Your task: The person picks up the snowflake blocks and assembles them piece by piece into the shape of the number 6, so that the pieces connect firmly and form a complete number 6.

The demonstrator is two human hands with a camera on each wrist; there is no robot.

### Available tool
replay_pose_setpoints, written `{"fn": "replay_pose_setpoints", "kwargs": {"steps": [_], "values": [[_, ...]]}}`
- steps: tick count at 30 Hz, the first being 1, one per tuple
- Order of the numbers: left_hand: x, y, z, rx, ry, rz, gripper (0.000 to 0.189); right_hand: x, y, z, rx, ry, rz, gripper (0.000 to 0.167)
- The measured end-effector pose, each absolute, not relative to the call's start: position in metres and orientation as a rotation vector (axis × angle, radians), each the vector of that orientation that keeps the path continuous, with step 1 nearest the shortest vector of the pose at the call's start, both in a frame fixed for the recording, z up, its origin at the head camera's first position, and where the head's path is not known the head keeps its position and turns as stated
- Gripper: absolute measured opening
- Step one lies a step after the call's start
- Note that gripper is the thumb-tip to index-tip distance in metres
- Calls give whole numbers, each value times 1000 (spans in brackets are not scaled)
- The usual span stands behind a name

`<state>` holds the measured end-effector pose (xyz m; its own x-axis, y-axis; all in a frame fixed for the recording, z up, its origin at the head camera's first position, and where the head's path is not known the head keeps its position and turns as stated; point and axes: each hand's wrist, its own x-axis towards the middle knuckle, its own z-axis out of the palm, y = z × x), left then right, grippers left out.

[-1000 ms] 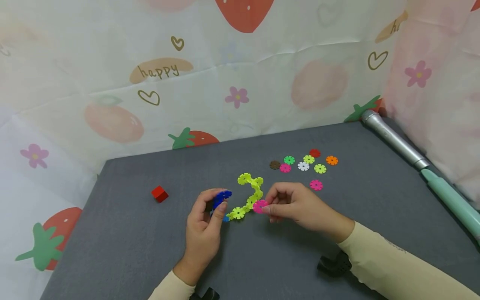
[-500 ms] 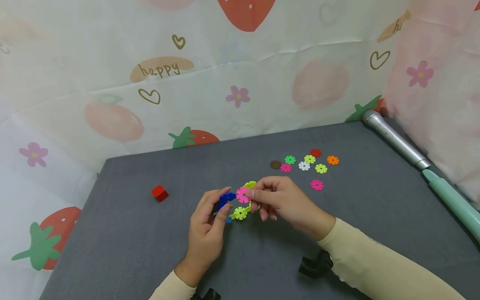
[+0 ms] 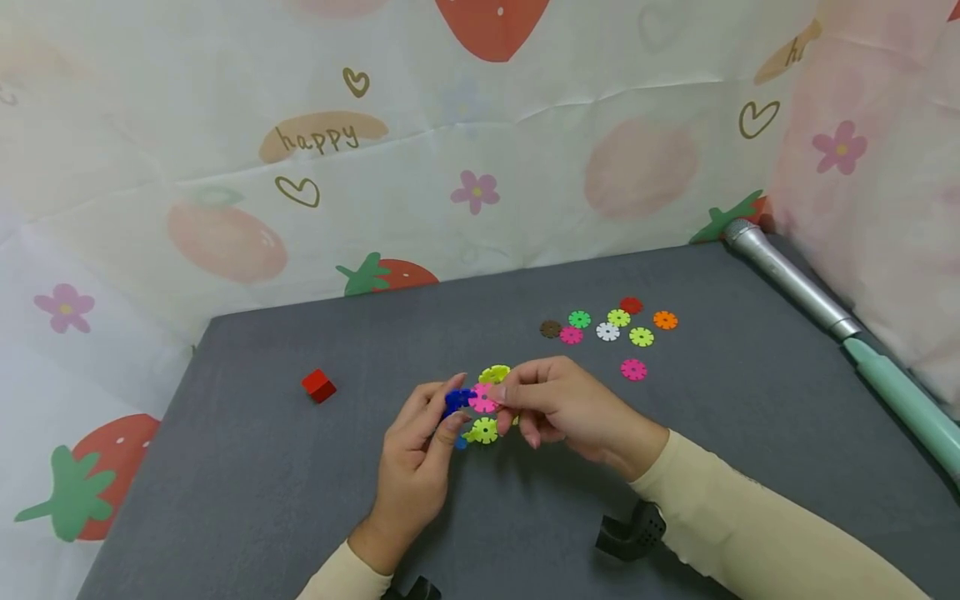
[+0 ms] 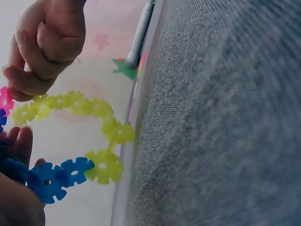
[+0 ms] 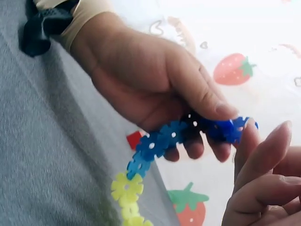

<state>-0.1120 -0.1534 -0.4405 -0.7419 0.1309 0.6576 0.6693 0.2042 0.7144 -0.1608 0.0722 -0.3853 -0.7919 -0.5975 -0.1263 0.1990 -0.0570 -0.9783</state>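
Observation:
My left hand (image 3: 416, 454) grips a chain of interlocking notched plastic discs by its dark blue end (image 3: 457, 402). From there the chain runs through lighter blue discs (image 4: 47, 181) into a yellow stretch (image 4: 104, 166) that loops away in the left wrist view. Thumb and index finger of my right hand (image 3: 573, 408) pinch a pink notched disc (image 3: 482, 399), whose edge meets the dark blue end in the head view. In the right wrist view, the left thumb lies over the dark blue discs (image 5: 221, 129), while the right fingertips come close beside them; the pink disc is hidden there.
Loose notched discs, among them an orange disc (image 3: 665, 320), a white disc (image 3: 607, 332) and a brown disc (image 3: 551, 329), lie on the grey table (image 3: 247, 483) behind the hands. A red cube (image 3: 318, 386) sits at left. Along the right edge lies a silver and green microphone (image 3: 817, 300).
My right hand has moved left with the pink disc, from beside the yellow stretch to the dark blue end. My left hand has shifted slightly right.

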Motion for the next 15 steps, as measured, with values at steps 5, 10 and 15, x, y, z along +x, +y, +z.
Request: {"fn": "replay_pose_setpoints", "kwargs": {"steps": [5,10,15], "values": [[-111,-153,-439,-737,-2039,-1593,46,-161,70,-383,-401,1664,-1901,24],[-111,-152,-440,-706,-2033,-1652,39,-161,76,-381,-450,1905,-1851,31],[-112,-152,-442,-682,-1988,-1684,36,-164,83,-382,-657,2312,-1857,21]]}}
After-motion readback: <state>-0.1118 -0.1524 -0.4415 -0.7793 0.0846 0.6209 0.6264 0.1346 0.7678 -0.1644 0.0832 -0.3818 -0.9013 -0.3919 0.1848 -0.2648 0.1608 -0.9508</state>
